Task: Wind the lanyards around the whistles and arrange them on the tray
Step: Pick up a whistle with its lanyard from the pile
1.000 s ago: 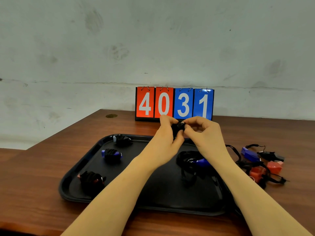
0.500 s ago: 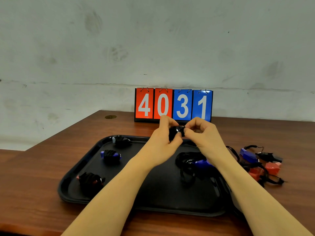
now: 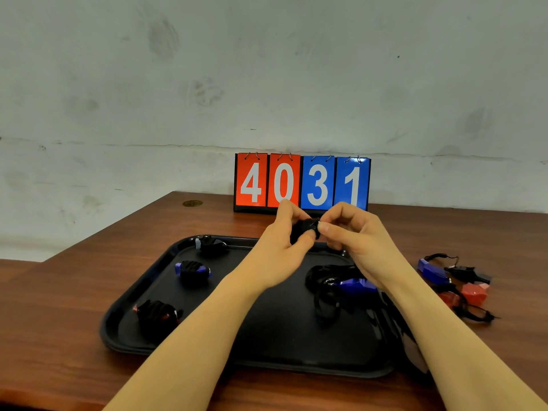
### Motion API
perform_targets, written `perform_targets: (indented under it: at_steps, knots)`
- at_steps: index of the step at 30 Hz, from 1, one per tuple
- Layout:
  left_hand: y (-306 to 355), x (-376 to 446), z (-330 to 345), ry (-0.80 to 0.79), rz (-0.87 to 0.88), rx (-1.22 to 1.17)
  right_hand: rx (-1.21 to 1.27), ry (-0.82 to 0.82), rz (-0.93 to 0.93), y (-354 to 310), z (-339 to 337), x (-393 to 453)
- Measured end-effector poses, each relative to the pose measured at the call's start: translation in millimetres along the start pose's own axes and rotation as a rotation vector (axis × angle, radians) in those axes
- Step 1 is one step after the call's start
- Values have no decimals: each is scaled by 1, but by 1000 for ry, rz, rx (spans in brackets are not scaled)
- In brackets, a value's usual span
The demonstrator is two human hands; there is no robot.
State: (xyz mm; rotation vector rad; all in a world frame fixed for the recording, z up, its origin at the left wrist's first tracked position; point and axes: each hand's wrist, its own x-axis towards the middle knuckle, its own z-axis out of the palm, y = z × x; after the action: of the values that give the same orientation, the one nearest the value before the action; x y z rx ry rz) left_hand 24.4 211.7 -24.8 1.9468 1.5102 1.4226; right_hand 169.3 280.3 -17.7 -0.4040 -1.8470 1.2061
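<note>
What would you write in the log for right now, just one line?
step: winding | left hand: grips wrapped whistle | right hand: pinches its end | tray: three wound along left, loose blue whistle on right

— What's the person wearing on the arms?

— Nothing that shows. Both forearms are bare from the bottom edge of the view up to the wrists; no sleeve or cuff comes into sight.

— Anything on the left hand [image 3: 278, 247]?

— No glove, ring, watch or band at the wrist.

— And the right hand [image 3: 353, 238]?

— The same: bare, with no jewellery or strap. The nails [image 3: 321, 226] that show are short and plain, with no polish that I can tell.

— Any marks?

— None visible; the forearms look smooth, slim and unmarked.
</note>
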Motion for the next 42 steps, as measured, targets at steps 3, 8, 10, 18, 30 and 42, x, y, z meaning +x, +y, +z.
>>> perform_targets:
  at_steps: [3,8,10,18,30,42]
  knots:
    - [1,0,1,-20,-18,-56,68,-9,5,0,-1,0]
    - [2,-1,-1,-25,-10,-16,29,-5,13,1,-1,0]
    - [3,-2,0,-38,21,32,-31,26,24,3,1,1]
    - [7,-4,1,-21,62,42,109,-11,29,3,-1,-1]
    - [8,-5,2,-30,89,44,199,-13,22,-4,-3,-2]
    - [7,-5,2,-24,87,42,90,52,66,-5,-2,-1]
